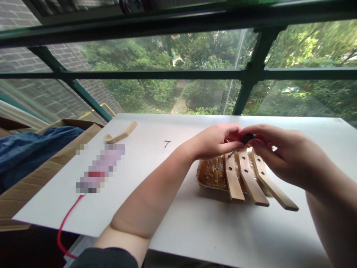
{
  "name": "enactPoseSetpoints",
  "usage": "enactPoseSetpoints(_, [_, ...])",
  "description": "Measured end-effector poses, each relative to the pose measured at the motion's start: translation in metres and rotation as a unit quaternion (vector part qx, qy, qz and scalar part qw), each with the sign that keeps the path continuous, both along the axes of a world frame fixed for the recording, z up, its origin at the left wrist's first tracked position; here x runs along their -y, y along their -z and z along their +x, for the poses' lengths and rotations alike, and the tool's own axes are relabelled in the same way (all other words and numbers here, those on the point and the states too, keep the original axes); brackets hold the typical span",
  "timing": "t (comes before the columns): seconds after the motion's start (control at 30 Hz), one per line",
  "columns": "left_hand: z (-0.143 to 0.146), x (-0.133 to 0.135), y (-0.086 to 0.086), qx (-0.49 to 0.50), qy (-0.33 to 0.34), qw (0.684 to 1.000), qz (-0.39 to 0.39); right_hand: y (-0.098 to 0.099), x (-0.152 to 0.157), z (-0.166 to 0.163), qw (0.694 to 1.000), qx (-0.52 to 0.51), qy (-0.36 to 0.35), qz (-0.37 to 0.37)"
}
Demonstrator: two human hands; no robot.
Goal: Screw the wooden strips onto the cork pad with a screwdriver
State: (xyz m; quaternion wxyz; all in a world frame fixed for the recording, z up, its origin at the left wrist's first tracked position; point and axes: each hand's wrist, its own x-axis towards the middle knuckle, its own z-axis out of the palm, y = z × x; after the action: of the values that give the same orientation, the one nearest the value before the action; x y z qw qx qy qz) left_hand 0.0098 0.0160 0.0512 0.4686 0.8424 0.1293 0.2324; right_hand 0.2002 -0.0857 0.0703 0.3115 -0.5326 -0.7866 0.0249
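Note:
My left hand and my right hand meet above the far side of a brown, plastic-wrapped piece. Between their pinched fingertips sits a small black object, whose kind I cannot make out. A thin metal shaft points down and left from under the fingers. Three curved wooden legs lie side by side across the brown piece, each showing dark holes. Their upper ends are partly hidden by my hands.
A loose curved wooden leg lies at the table's far left. Nearby are small metal hardware and a blurred-out item with a red cord. A cardboard box holding blue material stands left of the white table. Windows stand behind.

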Motion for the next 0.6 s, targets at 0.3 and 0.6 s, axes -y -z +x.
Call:
enactPoseSetpoints(0.3, [-0.0037,-0.0011,-0.0027,-0.024,-0.052,0.996,0.063,-0.0044,0.0009,-0.0043,1.0,0.012,0.006,-0.006])
enactPoseSetpoints(0.6, [-0.0026,-0.0039,0.0015,-0.058,-0.016,0.996,0.068,-0.0052,0.0005,-0.0031,0.998,0.021,0.059,-0.021])
